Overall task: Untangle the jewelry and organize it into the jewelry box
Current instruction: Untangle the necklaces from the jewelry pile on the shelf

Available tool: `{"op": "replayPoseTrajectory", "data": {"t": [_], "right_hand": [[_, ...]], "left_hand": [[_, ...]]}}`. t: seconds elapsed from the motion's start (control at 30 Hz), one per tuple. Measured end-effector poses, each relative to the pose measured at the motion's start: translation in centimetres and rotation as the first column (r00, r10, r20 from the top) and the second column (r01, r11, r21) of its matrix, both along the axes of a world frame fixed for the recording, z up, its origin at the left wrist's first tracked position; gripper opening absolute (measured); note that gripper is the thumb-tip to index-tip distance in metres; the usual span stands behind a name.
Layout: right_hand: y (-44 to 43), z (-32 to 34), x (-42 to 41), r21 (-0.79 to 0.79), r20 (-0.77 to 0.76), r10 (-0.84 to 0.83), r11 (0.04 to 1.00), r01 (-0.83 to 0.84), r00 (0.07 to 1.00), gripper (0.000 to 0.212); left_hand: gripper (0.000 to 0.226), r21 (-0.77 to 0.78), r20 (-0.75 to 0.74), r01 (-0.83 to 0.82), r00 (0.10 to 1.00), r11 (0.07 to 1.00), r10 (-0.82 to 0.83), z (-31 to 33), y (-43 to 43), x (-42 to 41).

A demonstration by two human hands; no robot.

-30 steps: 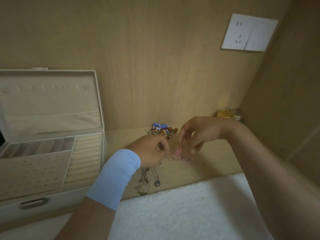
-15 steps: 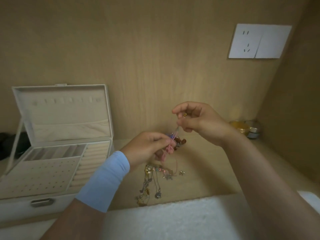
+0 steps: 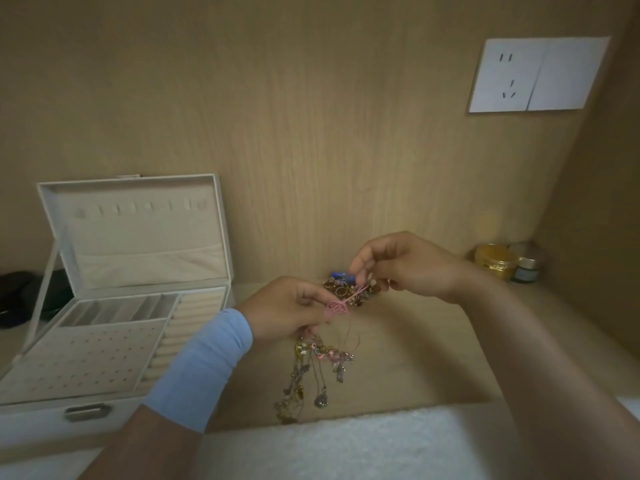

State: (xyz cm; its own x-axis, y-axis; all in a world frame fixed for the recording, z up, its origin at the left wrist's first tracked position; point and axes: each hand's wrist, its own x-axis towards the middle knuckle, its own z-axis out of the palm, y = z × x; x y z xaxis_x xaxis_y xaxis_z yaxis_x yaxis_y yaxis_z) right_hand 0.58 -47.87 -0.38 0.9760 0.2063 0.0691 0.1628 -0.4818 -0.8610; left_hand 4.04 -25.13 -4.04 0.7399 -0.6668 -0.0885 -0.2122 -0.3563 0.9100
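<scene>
My left hand [image 3: 291, 308] pinches the looped end of a thin pink cord [image 3: 349, 299]. My right hand [image 3: 405, 263], fingers curled, pinches its other end, and the cord runs taut between them. A tangle of metal charm chains [image 3: 311, 372] trails below my left hand. A pile of coloured beaded jewelry [image 3: 341, 285] lies just beyond. The open cream fabric-lined jewelry box [image 3: 138, 230] stands to the left.

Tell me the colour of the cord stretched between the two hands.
The cord is pink; the head view shows it best.
</scene>
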Motion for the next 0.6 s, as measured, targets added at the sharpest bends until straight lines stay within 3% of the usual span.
{"op": "replayPoseTrajectory", "data": {"t": [0.1,0.23,0.43,0.6], "right_hand": [[0.7,-0.5,-0.1,-0.147,-0.08,0.015,0.989,-0.027,0.997,0.042],[2.6,-1.8,-0.1,-0.046,-0.16,0.061,0.996,-0.07,0.985,0.018],[3.4,-3.6,0.2,0.01,-0.159,0.1,0.995,-0.099,0.982,0.012],[3.1,-3.7,0.5,0.133,-0.205,0.057,0.991,-0.03,0.977,0.019]], "left_hand": [[0.015,0.105,0.119,-0.039,0.993,0.994,0.026,0.0,0.3,0.5],[0.025,0.054,0.132,-0.025,0.991,0.998,0.018,0.2,0.7,0.8],[0.02,-0.074,0.136,-0.035,0.99,0.997,0.045,0.7,1.6,1.0],[0.028,-0.007,0.136,-0.133,0.982,0.991,0.133,0.5,1.6,1.5]]}}
